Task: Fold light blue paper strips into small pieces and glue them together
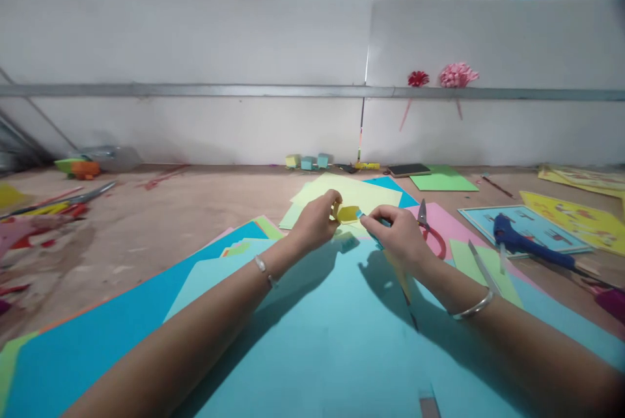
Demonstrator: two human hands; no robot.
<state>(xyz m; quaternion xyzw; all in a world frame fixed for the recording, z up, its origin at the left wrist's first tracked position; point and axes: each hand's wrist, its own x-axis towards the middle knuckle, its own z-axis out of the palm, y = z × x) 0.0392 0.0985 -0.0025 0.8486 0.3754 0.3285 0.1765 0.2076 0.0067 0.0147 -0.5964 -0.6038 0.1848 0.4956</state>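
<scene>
- Left hand (317,219) pinches a small yellow piece (348,213), which lies between both hands; right hand (398,232) grips a small blue piece (360,214) at its side;
- light-blue sheet (317,333) beneath, its near edge cut off;
- red-handled scissors (436,236) beside the right hand, partly hidden;
- at the tabletop's (146,229) left edge, blurred tools (53,206).

No readable text or labels anywhere

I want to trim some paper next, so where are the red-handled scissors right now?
In the head view, the scissors lie right of centre on the pink paper, just beyond the right hand.
</scene>
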